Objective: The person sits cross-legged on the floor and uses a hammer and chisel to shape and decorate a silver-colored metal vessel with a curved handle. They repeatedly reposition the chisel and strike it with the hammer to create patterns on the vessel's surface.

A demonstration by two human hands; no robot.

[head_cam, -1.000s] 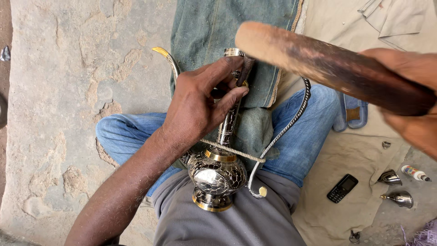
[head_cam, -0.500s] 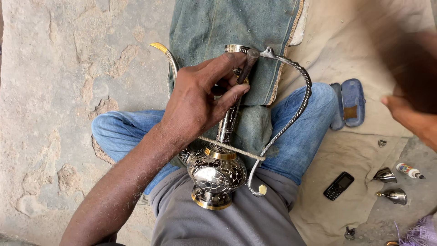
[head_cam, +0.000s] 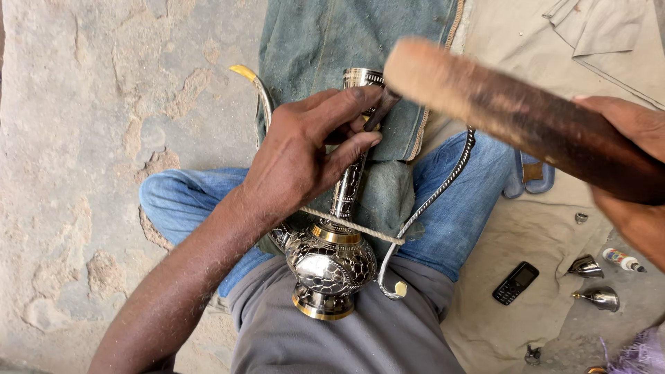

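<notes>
The fingers of the left hand curl closed around a slim dark punch, pinning its tip against the neck of an ornate silver-and-brass ewer that lies across the person's lap on a grey-green cloth, its mouth pointing away and its round foot toward the belly. The right hand is wrapped shut on the thick end of a dark wooden mallet, which hangs raised and blurred above the punch, its pale head nearest the tool. A cord crosses the ewer just above its bulb, and the curved handle arcs over the blue-jeaned right leg. To the right, on the tan sheet, lie a small black phone and two metal cones, well apart from the work. The step in hand looks like chasing the pattern on the neck; the coming blow seems to need the punch held steady and the mallet landing square on its top.
</notes>
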